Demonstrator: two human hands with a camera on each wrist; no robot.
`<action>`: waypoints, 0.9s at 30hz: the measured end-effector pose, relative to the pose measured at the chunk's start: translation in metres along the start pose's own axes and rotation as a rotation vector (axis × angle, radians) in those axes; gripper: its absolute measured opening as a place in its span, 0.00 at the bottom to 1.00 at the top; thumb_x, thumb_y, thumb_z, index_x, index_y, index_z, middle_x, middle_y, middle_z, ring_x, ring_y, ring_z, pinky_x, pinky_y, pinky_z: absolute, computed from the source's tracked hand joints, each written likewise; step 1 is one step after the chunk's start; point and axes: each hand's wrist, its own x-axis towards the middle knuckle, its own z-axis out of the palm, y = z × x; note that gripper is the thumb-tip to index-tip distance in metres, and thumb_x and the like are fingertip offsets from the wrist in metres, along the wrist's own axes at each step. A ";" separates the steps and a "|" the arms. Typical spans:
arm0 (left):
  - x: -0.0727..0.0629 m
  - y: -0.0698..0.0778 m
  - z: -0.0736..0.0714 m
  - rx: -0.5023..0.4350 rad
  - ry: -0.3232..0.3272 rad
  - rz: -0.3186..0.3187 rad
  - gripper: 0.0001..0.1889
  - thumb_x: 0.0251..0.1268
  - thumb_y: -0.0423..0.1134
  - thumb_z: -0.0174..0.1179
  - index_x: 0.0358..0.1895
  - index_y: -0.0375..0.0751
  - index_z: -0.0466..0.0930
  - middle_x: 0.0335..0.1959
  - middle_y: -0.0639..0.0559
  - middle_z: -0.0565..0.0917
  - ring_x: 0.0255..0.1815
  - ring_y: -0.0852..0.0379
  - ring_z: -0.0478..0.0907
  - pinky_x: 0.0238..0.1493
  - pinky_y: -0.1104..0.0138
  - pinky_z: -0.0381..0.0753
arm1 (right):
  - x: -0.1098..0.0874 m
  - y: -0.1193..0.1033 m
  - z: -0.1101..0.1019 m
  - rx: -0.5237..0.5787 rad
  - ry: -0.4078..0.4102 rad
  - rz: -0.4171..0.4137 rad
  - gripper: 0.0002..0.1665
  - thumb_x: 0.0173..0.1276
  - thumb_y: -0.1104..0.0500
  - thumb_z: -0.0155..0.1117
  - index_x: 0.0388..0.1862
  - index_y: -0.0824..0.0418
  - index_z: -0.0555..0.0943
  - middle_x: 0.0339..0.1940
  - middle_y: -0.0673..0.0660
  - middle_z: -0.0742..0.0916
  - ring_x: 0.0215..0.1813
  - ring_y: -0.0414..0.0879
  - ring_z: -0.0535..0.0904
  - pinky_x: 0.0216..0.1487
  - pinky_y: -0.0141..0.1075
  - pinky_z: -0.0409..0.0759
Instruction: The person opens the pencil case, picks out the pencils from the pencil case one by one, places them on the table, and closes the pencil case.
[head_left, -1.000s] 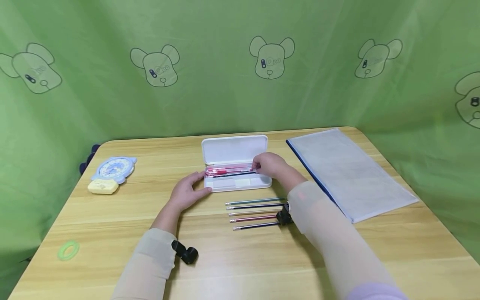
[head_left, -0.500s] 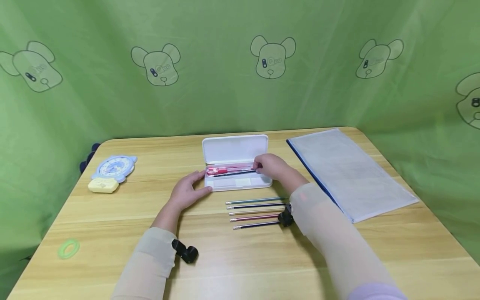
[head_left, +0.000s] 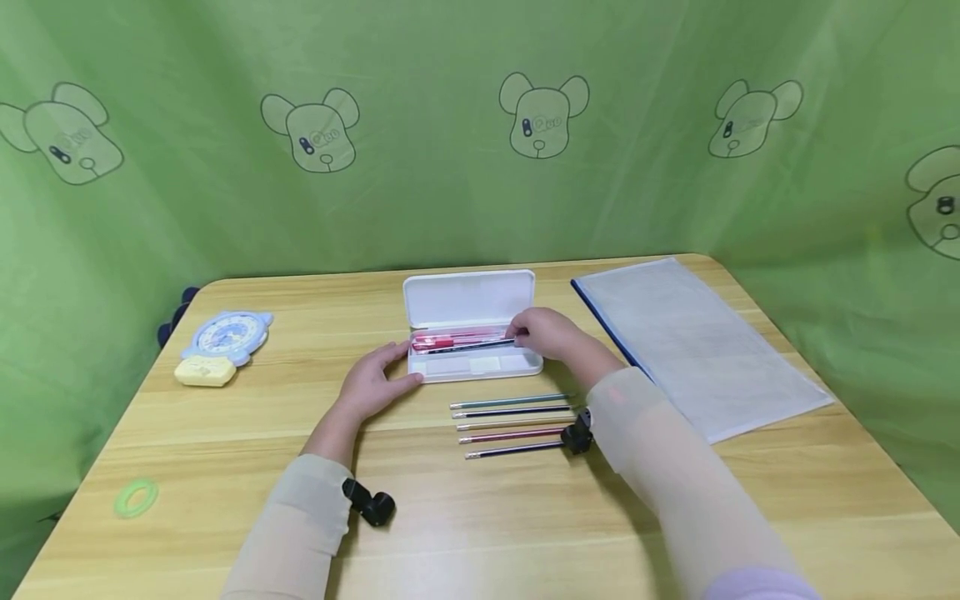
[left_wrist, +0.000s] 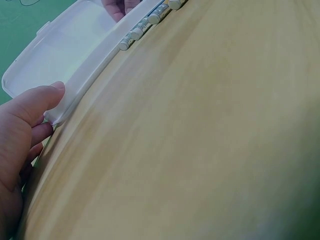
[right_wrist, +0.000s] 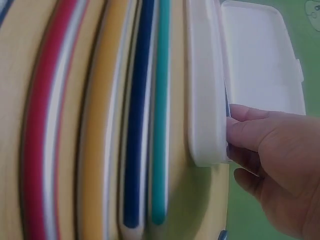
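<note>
A white pencil case [head_left: 450, 375] stands open on the table, its lid tilted up at the back. My left hand [head_left: 373, 385] holds its left end, thumb over the front corner and the other fingers at the side, as the left wrist view shows. My right hand [head_left: 551, 333] pinches the right end of a dark pencil [head_left: 468, 346] that lies slantwise in the case. Behind that pencil lie a red pen [head_left: 442, 342] and other pinkish pens. In the right wrist view the right thumb [right_wrist: 245, 131] and fingers reach over the rim; the pencil is mostly hidden there.
Several pencils lie in a row before the case, among them a green pencil [head_left: 510, 401] and a red pencil [head_left: 510, 437]. A clear folder [head_left: 697, 350] lies to the right. At left are a blue toy clock [head_left: 228, 335], a yellow eraser-like block [head_left: 206, 372] and a green ring [head_left: 136, 498].
My right hand and forearm have shifted slightly to the right, and the pencil's right end sits a little higher. My left hand stays on the case.
</note>
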 end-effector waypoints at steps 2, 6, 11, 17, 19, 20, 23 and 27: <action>-0.001 0.001 0.000 0.001 -0.001 0.000 0.38 0.61 0.55 0.65 0.74 0.51 0.64 0.76 0.39 0.63 0.77 0.39 0.58 0.77 0.45 0.57 | -0.002 0.000 -0.002 0.013 0.010 -0.014 0.12 0.71 0.65 0.58 0.48 0.63 0.84 0.50 0.61 0.87 0.58 0.57 0.80 0.68 0.51 0.73; -0.001 0.002 -0.001 0.006 0.001 0.008 0.38 0.61 0.54 0.65 0.74 0.50 0.64 0.75 0.39 0.63 0.77 0.39 0.59 0.77 0.46 0.57 | -0.007 0.003 -0.007 0.036 0.039 -0.034 0.13 0.71 0.65 0.57 0.50 0.64 0.84 0.50 0.62 0.87 0.57 0.57 0.80 0.66 0.51 0.74; -0.001 0.001 -0.001 0.006 0.004 0.017 0.38 0.61 0.54 0.65 0.73 0.49 0.64 0.75 0.38 0.63 0.76 0.39 0.59 0.77 0.46 0.57 | -0.018 0.007 -0.014 0.090 0.058 -0.016 0.13 0.72 0.64 0.56 0.51 0.65 0.83 0.51 0.62 0.87 0.57 0.56 0.80 0.65 0.51 0.76; 0.000 -0.001 0.000 0.011 0.001 0.013 0.38 0.61 0.55 0.65 0.74 0.51 0.64 0.75 0.39 0.63 0.77 0.39 0.59 0.77 0.46 0.57 | -0.038 0.017 -0.021 0.146 0.093 -0.011 0.12 0.71 0.63 0.58 0.50 0.65 0.83 0.50 0.62 0.87 0.55 0.56 0.81 0.63 0.51 0.77; 0.000 -0.001 0.000 0.008 0.000 0.009 0.38 0.60 0.55 0.65 0.73 0.51 0.64 0.75 0.39 0.63 0.77 0.39 0.59 0.77 0.46 0.57 | -0.046 0.020 -0.023 0.157 0.109 -0.020 0.12 0.71 0.63 0.58 0.50 0.65 0.83 0.49 0.62 0.87 0.54 0.56 0.81 0.62 0.51 0.77; 0.000 -0.001 0.000 0.004 0.001 0.007 0.38 0.60 0.55 0.65 0.73 0.51 0.64 0.75 0.39 0.63 0.77 0.40 0.59 0.77 0.46 0.57 | -0.051 0.022 -0.025 0.160 0.118 -0.024 0.12 0.71 0.63 0.58 0.49 0.65 0.83 0.48 0.61 0.87 0.53 0.55 0.81 0.60 0.51 0.78; 0.000 -0.001 0.000 0.000 0.000 0.007 0.38 0.60 0.55 0.65 0.73 0.50 0.64 0.75 0.39 0.63 0.77 0.39 0.59 0.77 0.46 0.56 | -0.065 0.026 -0.028 0.164 0.140 -0.047 0.12 0.71 0.64 0.58 0.49 0.65 0.83 0.45 0.60 0.87 0.49 0.53 0.80 0.55 0.49 0.79; 0.000 0.000 0.000 -0.001 -0.004 0.002 0.38 0.61 0.55 0.65 0.74 0.51 0.64 0.76 0.40 0.62 0.77 0.40 0.58 0.77 0.46 0.56 | -0.085 0.033 -0.028 0.170 0.165 -0.070 0.11 0.71 0.65 0.58 0.48 0.65 0.84 0.43 0.59 0.87 0.47 0.51 0.79 0.51 0.46 0.79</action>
